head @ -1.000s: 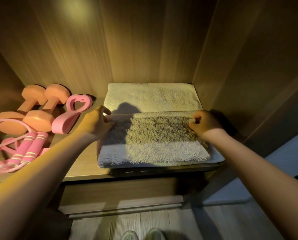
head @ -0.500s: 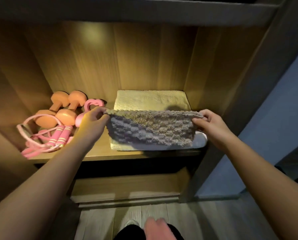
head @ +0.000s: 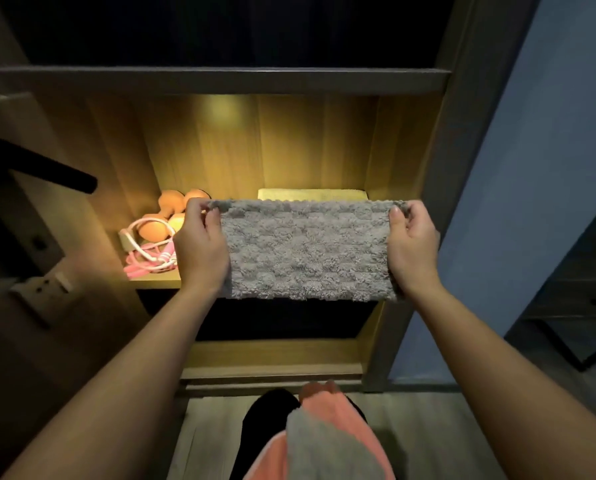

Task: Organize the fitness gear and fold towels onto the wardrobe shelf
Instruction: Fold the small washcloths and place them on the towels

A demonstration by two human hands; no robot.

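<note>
I hold a folded grey towel [head: 308,251] up in front of the lit wardrobe shelf [head: 158,281]. My left hand [head: 201,244] pinches its top left corner and my right hand [head: 411,247] pinches its top right corner. The towel hangs flat between them and hides most of the shelf. Behind its top edge, a strip of a pale yellow towel [head: 310,194] shows on the shelf. On the shelf's left lie orange dumbbells [head: 172,214] and a pink skipping rope [head: 147,254].
A dark shelf board [head: 220,79] runs above the lit compartment. A dark handle [head: 64,174] sticks out at the left beside a wall socket [head: 43,285]. Pink and grey cloth [head: 324,441] lies low in front of me. A blue wall [head: 549,168] stands at the right.
Both hands lifted the grey towel off the stack on the shelf and pulled it back toward me. The view has drawn away from the wardrobe.
</note>
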